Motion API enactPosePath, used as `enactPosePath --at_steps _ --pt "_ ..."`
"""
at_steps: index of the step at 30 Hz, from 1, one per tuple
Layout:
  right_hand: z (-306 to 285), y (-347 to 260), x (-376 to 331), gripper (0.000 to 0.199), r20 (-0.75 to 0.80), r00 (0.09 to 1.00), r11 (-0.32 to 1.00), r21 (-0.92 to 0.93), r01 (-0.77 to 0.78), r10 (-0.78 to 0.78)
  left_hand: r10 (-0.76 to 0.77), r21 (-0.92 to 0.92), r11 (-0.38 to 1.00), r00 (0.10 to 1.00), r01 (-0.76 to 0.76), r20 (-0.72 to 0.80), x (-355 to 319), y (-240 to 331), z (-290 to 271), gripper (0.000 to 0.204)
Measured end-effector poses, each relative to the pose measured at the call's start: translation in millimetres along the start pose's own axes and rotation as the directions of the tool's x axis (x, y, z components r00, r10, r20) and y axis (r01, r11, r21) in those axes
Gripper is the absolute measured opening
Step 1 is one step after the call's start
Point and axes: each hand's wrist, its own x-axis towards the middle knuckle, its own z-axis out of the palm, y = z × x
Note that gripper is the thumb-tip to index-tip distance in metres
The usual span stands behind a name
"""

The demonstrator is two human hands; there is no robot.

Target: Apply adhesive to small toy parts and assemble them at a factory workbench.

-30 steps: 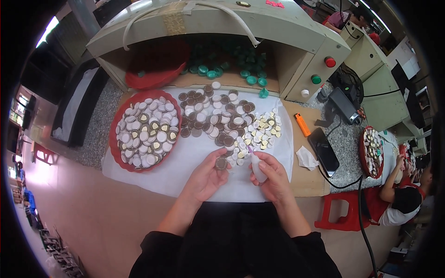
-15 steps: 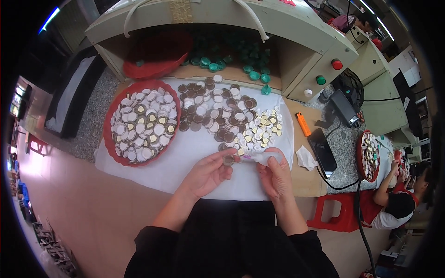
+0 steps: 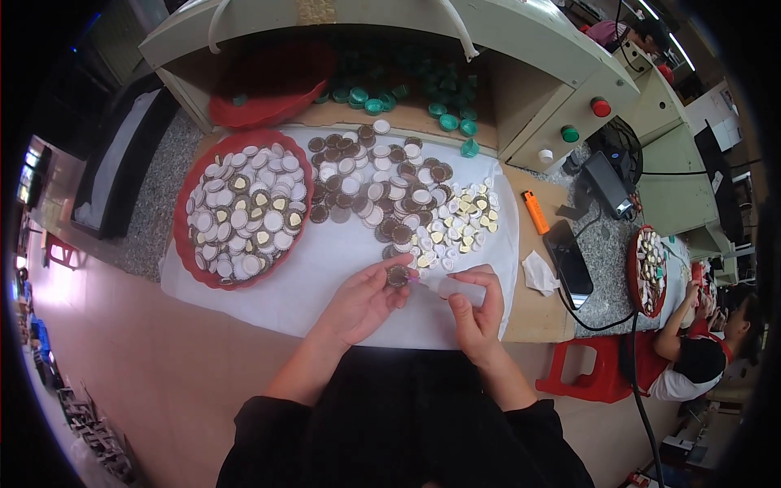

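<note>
My left hand (image 3: 358,307) pinches a brown round disc with a scalloped edge (image 3: 397,277) between thumb and fingers. In my right hand (image 3: 480,319) is a translucent white squeeze bottle (image 3: 461,290), held on its side. Its thin pinkish tip points left and reaches the disc; whether it touches the surface is too small to tell. Beyond the hands lies a loose spread of brown and white scalloped discs (image 3: 374,193). To its right is a pile of small gold and white pieces (image 3: 465,220), some of them heart-shaped.
A red scalloped tray (image 3: 181,232) full of discs, several with gold hearts, sits at left on white paper (image 3: 338,252). Green cups (image 3: 448,122) lie under the shelf. At right are an orange lighter (image 3: 535,212), phone (image 3: 568,264), crumpled tissue (image 3: 537,272) and cable. A co-worker sits far right.
The bottle has turned in my right hand, showing more of its body, and its tip has come closer to the disc. My left hand keeps its pinch. The whole view shifts slightly.
</note>
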Motion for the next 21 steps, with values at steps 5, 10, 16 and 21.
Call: enactPosePath --at_steps 5,10,16,21 --pt "0 3 0 0.022 0.01 1.0 0.999 -0.032 -0.005 0.006 0.001 0.001 1.0 1.0 -0.001 -0.008 0 0 3 0.038" --pt "1 2 4 0.022 0.026 0.999 0.997 -0.076 0.027 -0.025 0.006 0.006 1.0 1.0 -0.006 -0.014 0 0 3 0.038" --pt "1 -3 6 0.022 0.056 0.994 0.99 -0.099 0.104 -0.098 0.007 0.007 1.0 1.0 -0.007 -0.002 0 1 3 0.038" --pt "1 -4 10 0.023 0.031 0.99 0.974 -0.181 0.138 -0.134 0.007 0.01 1.0 1.0 -0.007 0.002 -1 0 2 0.038"
